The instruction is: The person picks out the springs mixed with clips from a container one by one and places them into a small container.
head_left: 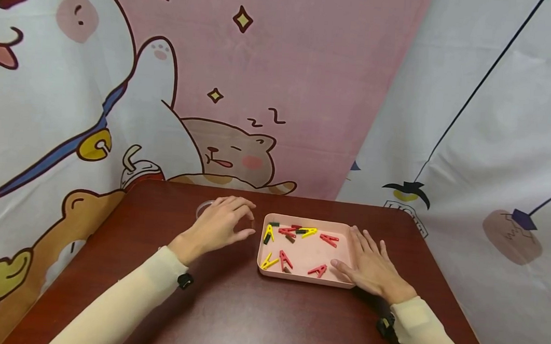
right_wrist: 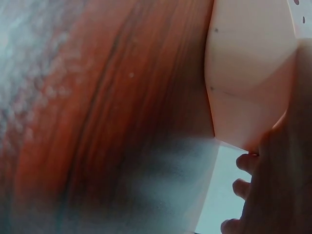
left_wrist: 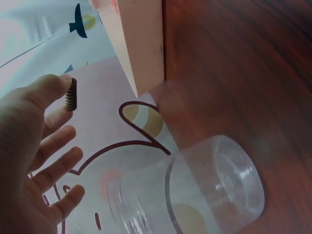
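Observation:
My left hand [head_left: 223, 221] is raised between the clear plastic jar [left_wrist: 195, 190] and the pink tray [head_left: 307, 278]. Its thumb and index finger pinch a small dark ridged cylinder [left_wrist: 71, 95], which looks like a coil; the other fingers are spread loosely. Partly behind this hand in the head view, the jar has its ribbed mouth showing in the left wrist view. My right hand [head_left: 373, 265] rests at the tray's right edge, thumb over the rim and fingers fairly straight along the outside. Inside the tray lie several red A-shaped clips [head_left: 329, 240] and yellow A-shaped clips [head_left: 269, 233].
Small black pieces [head_left: 267, 239] and brown pieces [head_left: 290, 239] lie among the clips, mostly in the tray's left half. Everything stands on a dark reddish-brown table [head_left: 249, 321]. A cartoon-printed cloth [head_left: 306, 116] hangs behind the table's far edge.

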The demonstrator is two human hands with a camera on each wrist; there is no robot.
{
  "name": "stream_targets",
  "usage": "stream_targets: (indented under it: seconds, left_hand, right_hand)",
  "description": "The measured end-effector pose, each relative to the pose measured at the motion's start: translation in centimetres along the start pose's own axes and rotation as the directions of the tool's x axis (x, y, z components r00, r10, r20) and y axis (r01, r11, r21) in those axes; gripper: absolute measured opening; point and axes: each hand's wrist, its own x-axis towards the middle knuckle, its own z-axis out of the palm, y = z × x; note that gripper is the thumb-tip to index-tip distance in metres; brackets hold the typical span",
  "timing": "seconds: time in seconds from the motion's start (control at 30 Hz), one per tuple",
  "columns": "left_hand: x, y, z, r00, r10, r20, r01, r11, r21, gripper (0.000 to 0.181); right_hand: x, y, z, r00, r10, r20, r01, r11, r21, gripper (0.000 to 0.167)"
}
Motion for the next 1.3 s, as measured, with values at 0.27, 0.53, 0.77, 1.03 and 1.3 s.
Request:
stream_targets:
  seconds: [0.27,0.53,0.77,1.03,1.3]
  left_hand:
    - [-1.3,-0.9,-1.4,0.998,-0.029,-0.047,0.030,0.999,0.015,0.032]
    - [-2.5,-1.7,-2.4,0.995,-0.087,-0.059,0.088,0.996,0.014,0.030]
    - [-3.5,-2.6,-2.9,0.986,-0.130,-0.100,0.132,0.991,0.006,0.033]
    - [-4.3,-3.6,-3.3,0.972,-0.186,-0.145,0.181,0.982,-0.046,0.031]
    - [-5.3,-4.7,-3.0,0.958,-0.241,-0.156,0.227,0.969,-0.100,0.031]
  right_hand:
    - [0.1,0.2,-0.2,1.000,-0.017,0.010,0.017,1.000,0.009,0.122]
    - [-0.8,0.9,-0.8,0.999,-0.037,0.018,0.037,0.999,0.023,0.123]
    - [-1.8,1.3,-1.2,0.998,-0.057,0.013,0.056,0.998,0.032,0.123]
    - [-2.5,1.9,-1.4,0.995,-0.099,-0.007,0.100,0.994,0.033,0.123]
    - [-2.9,1.8,-1.3,0.993,-0.117,-0.010,0.117,0.992,0.037,0.126]
